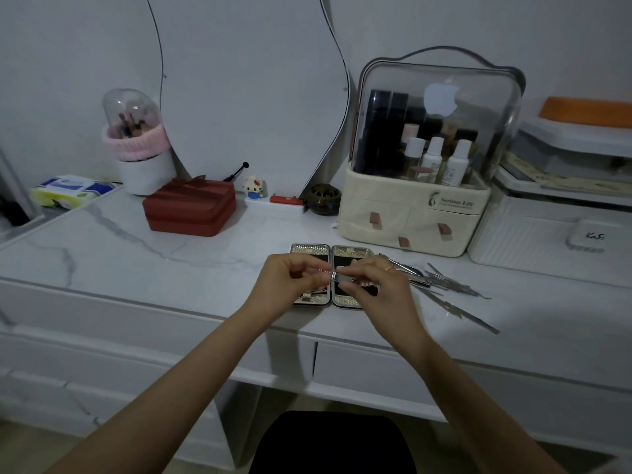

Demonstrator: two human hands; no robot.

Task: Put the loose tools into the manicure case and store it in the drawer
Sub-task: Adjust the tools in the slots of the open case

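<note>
The manicure case [328, 251] lies open flat on the marble desk, both halves showing dark lining. Above it, my left hand [290, 278] and my right hand [372, 282] meet over the hinge. Both pinch a small silver clipper-like tool [335, 276] between fingertips. Several loose metal tools [444, 282] lie scattered to the right of the case. A long thin file [468, 314] rests nearest the desk's front edge. A closed drawer front [393, 367] sits below the desk top on the right.
A cream cosmetic organiser [413, 213] with small drawers stands behind the tools. A red box [189, 208] sits at back left, a brush holder [140, 155] and tissue pack [68, 191] beyond it. A white storage box [554, 234] is at far right.
</note>
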